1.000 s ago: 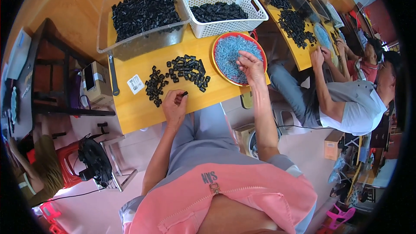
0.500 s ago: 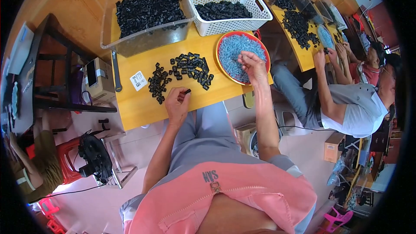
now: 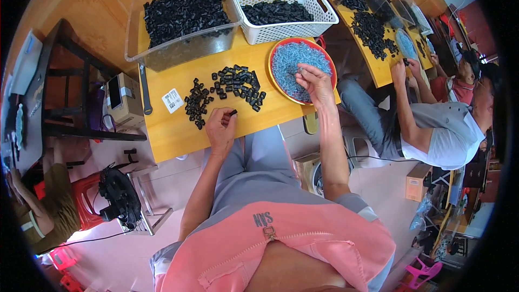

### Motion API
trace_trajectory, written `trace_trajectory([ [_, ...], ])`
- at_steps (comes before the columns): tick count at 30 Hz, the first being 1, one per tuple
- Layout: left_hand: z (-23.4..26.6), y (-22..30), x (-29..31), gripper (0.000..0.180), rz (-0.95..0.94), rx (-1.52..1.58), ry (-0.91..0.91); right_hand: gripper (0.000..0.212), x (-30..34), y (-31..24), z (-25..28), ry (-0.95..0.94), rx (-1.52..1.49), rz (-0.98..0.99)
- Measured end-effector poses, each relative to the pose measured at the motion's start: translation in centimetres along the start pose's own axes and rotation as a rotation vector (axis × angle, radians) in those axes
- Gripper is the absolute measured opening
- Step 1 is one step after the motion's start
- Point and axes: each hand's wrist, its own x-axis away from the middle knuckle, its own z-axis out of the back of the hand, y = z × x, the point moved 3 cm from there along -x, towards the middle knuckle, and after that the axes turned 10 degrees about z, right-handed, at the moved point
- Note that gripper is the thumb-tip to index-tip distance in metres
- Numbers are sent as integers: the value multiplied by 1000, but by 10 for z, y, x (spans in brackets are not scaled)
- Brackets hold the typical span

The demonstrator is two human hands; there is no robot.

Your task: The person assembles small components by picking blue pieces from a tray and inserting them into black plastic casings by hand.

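Observation:
My left hand (image 3: pixel 219 131) is at the near edge of the yellow table, thumb and fingers pinching a small black plastic piece (image 3: pixel 233 112). Over the right part of a red and yellow round bowl (image 3: pixel 271 78), my right hand (image 3: pixel 318 84) is closed in a pinch. Whatever sits between its fingertips is too small to make out. Many tiny pale-blue clear pieces (image 3: pixel 286 64) fill the bowl. Left of it lie loose black cylindrical pieces (image 3: pixel 235 80), and beside them a pile of smaller black parts (image 3: pixel 198 100).
At the back stand a clear plastic bin (image 3: pixel 189 46) and a white perforated basket (image 3: pixel 281 33), both holding black pieces. A white label (image 3: pixel 173 100) and a dark wrench-like tool (image 3: pixel 145 89) lie at the left. A co-worker (image 3: pixel 432 130) sits at another yellow table on the right.
My right hand has shifted slightly left and stays pinched over the bowl. My left hand still holds the black piece in nearly the same place.

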Motion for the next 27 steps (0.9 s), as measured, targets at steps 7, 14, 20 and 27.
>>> trace_trajectory([
  [7, 0, -4, 1, 11, -9, -4, -19, 21, 1, 4, 7, 3, -8, -1],
  [14, 5, -4, 2, 14, -33, -19, -3, 19, 1, 5, 4, 51, 70, 35],
  [20, 7, -11, -5, 13, 203, 424, -104, 15, 27, -1, -28, -105, 199, 112],
  [27, 8, -11, 6, 12, 294, 507, -176, 14, 45, 25, -67, -171, -94, -76],
])
